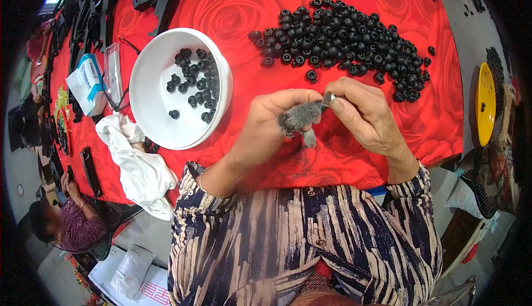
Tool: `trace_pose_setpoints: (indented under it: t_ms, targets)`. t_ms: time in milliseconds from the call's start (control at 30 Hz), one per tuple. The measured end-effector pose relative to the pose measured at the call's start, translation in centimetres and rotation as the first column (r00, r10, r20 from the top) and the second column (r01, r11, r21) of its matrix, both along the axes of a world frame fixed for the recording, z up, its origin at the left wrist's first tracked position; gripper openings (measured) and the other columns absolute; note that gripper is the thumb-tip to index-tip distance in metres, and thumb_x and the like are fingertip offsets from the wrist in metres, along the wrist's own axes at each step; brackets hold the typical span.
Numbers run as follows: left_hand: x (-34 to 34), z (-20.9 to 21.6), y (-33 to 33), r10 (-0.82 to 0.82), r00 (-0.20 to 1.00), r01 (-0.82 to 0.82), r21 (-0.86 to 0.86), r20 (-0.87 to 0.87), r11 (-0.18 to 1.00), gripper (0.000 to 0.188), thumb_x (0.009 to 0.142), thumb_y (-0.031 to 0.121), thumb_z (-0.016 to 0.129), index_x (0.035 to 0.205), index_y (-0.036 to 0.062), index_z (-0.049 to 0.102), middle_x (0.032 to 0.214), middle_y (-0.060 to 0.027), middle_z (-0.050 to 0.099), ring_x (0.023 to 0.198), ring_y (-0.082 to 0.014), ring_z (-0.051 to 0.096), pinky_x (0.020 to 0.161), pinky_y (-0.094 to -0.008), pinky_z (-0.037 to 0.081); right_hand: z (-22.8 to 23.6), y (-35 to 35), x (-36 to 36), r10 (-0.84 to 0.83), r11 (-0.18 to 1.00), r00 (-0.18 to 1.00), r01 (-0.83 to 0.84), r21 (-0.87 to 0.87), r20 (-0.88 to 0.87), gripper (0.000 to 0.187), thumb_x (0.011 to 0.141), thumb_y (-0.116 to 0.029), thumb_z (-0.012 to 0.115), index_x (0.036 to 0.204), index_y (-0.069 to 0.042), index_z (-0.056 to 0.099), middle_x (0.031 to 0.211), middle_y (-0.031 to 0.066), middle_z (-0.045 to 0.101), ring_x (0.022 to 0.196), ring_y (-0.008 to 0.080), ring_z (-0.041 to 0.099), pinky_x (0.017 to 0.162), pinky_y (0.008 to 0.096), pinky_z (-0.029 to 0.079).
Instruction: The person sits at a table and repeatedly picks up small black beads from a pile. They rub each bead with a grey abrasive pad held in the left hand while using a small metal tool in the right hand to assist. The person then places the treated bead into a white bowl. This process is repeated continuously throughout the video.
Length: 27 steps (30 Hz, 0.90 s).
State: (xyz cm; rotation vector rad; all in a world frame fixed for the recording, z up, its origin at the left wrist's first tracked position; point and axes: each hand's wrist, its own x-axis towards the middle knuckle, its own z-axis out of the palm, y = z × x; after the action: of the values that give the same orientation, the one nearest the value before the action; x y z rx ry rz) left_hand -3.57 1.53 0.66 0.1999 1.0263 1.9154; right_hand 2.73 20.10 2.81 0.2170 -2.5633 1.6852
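Above the table's near edge, my two hands meet with their fingertips together. My left hand is closed. A fuzzy dark grey covering, dusty and worn, lies along one of its fingers, and a pale grey wrap shows on a lower fingertip. Whatever its fingertips pinch is mostly hidden; only a small dark bit shows. Between thumb and finger, my right hand grips a small flat metal blade that touches this spot. Beyond the hands spreads a pile of small round black parts with holes.
A white bowl with several black parts stands left of my hands. Beside it lie a white cloth and a blue-white packet. Long black pieces lie at the far left. A yellow dish is at right; another person sits at lower left.
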Motion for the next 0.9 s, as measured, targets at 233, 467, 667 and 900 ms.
trace_pose_setpoints:
  t_ms: [233, 467, 667, 900]
  targets:
    - [-0.2, -0.2, -0.1, -0.027, 1.000, 0.027, -0.038, 0.005, 0.999, 0.024, 0.087, 0.014, 0.060, 0.105, -0.0015, 0.060, 0.084, -0.0026, 0.061, 0.061, -0.0097, 0.060, 0.053, -0.0203, 0.046, -0.5, 0.3, -0.2, 0.032, 0.999, 0.999, -0.032, 0.029, 0.001, 0.009, 0.085, -0.004, 0.053, 0.092, 0.002, 0.056, 0.077, 0.0127, 0.057, 0.067, 0.0245, 0.058, 0.061, 0.0319, 0.045]
    - [-0.1, -0.5, -0.1, 0.001, 1.000, -0.001, -0.002, 0.031, 1.000, 0.022, 0.088, 0.013, 0.058, 0.104, -0.0017, 0.061, 0.085, -0.0043, 0.062, 0.060, -0.0115, 0.060, 0.056, -0.0217, 0.048, -0.4, 0.2, -0.3, 0.053, 0.997, 0.999, -0.054, 0.046, 0.003, 0.007, 0.084, -0.005, 0.055, 0.089, 0.000, 0.058, 0.074, 0.0118, 0.056, 0.065, 0.0258, 0.057, 0.059, 0.0329, 0.045]
    - [-1.5, -0.5, -0.1, 0.109, 0.993, -0.111, -0.055, -0.039, 0.992, 0.020, 0.090, 0.007, 0.051, 0.105, -0.0024, 0.060, 0.085, -0.0051, 0.062, 0.061, -0.0124, 0.061, 0.057, -0.0236, 0.050, -0.4, 0.0, -0.1, 0.131, 0.985, 0.991, -0.128, -0.114, 0.016, 0.007, 0.083, -0.006, 0.057, 0.087, -0.001, 0.058, 0.071, 0.0104, 0.056, 0.062, 0.0227, 0.057, 0.056, 0.0315, 0.044]
    - [-1.0, -1.1, 0.0, 0.012, 1.000, -0.012, 0.003, -0.008, 1.000, 0.020, 0.089, 0.005, 0.051, 0.105, -0.0014, 0.061, 0.085, -0.0048, 0.062, 0.066, -0.0108, 0.061, 0.057, -0.0238, 0.051, -0.9, 0.4, -0.2, -0.053, 0.999, 0.998, 0.053, -0.007, 0.014, 0.009, 0.087, -0.007, 0.055, 0.091, 0.002, 0.057, 0.072, 0.0098, 0.056, 0.062, 0.0168, 0.054, 0.057, 0.0285, 0.043]
